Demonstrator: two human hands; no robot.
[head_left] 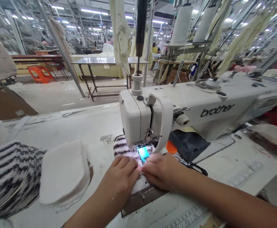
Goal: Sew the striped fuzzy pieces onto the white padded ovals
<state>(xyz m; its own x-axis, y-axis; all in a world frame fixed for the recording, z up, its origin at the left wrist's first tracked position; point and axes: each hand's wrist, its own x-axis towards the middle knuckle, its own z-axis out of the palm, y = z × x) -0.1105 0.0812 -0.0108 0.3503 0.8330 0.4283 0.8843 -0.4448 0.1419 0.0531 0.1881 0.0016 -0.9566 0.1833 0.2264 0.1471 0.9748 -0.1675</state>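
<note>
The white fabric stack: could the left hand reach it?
Probably yes: nothing visible stands between the left hand and the white fabric stack, though that hand rests on striped cloth.

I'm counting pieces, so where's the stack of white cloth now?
In the head view, the white cloth stack lies on the tabletop left of the left hand, beside the striped cloth pile.

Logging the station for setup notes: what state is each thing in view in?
Machine: can't tell if running
Striped cloth: partly under machine
Left hand: fingers bent, on striped cloth
Right hand: fingers bent, on striped cloth
White pieces: stacked
Striped pieces: stacked
Dark cloth: rumpled
Scissors: partly hidden, can't tell open or shut
Thread cones: upright
Ceiling lights: lit
</note>
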